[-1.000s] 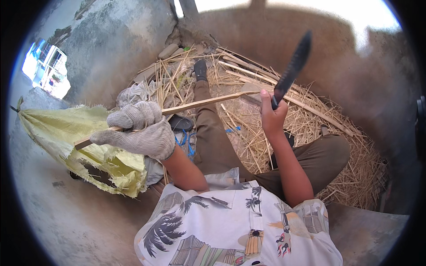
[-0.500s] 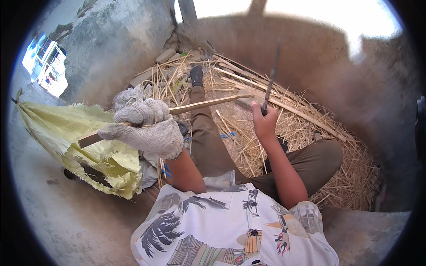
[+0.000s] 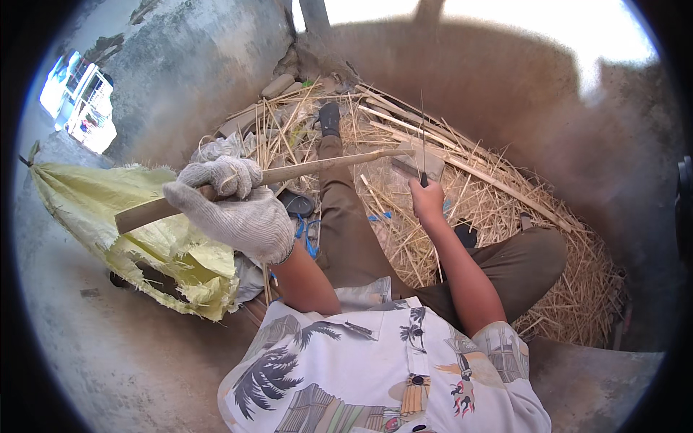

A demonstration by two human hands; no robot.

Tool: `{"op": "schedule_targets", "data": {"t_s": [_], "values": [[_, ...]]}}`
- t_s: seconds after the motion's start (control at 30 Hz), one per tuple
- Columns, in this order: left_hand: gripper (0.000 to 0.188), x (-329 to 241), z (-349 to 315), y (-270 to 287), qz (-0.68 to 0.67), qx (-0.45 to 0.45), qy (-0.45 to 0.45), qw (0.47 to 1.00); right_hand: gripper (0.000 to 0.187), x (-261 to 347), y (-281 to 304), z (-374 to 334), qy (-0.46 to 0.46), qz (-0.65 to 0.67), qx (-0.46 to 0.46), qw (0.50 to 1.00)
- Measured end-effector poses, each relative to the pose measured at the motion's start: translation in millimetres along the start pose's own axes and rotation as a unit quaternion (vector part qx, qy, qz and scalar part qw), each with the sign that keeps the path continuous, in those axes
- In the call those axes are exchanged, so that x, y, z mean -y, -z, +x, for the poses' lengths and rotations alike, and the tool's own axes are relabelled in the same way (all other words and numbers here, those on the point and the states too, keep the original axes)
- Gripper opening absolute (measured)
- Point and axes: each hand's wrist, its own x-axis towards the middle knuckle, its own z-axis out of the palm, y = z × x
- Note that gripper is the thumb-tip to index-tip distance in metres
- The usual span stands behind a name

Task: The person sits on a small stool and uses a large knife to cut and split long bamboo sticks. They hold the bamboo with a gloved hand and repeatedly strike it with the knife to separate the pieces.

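A knit white glove covers my left hand [image 3: 234, 216], which is closed around a long bamboo strip [image 3: 325, 167]. The strip runs from beyond the hand at lower left across my outstretched leg. Its far tip lies by a flat grey block [image 3: 431, 163]. My right hand [image 3: 428, 202], bare, grips the dark handle of a knife [image 3: 424, 175]. The thin blade points away from me, close to the strip's far tip; whether they touch I cannot tell.
Loose bamboo shavings [image 3: 570, 289] cover the floor on the right. Long split strips [image 3: 498, 189] lie along the back wall. A torn yellow sack [image 3: 137, 224] is at left, beside blue cord [image 3: 310, 234] and a dark sandal [image 3: 296, 203]. Concrete walls curve around me.
The knife has swung from leaning right to nearly upright, its blade now seen edge-on. My right hand has lowered slightly. The bamboo strip has turned a little in my left hand.
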Motion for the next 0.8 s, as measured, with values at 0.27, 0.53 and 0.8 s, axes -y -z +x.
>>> {"op": "schedule_targets", "data": {"t_s": [0.27, 0.53, 0.8], "values": [[0.066, -1, 3, 5, -0.197, 0.095, 0.072, 0.973, 0.036, -2, -27, -64, 0.053, -0.001, 0.069, 0.996], [0.061, -6, 3, 11, -0.249, 0.031, 0.112, 0.961, 0.027, 47, -25, -82, 0.141, -0.168, 0.139, 0.966], [0.057, -6, -6, -5, -0.226, 0.056, 0.103, 0.967, 0.024, -18, -22, -42, -0.062, -0.177, 0.128, 0.974]]}}
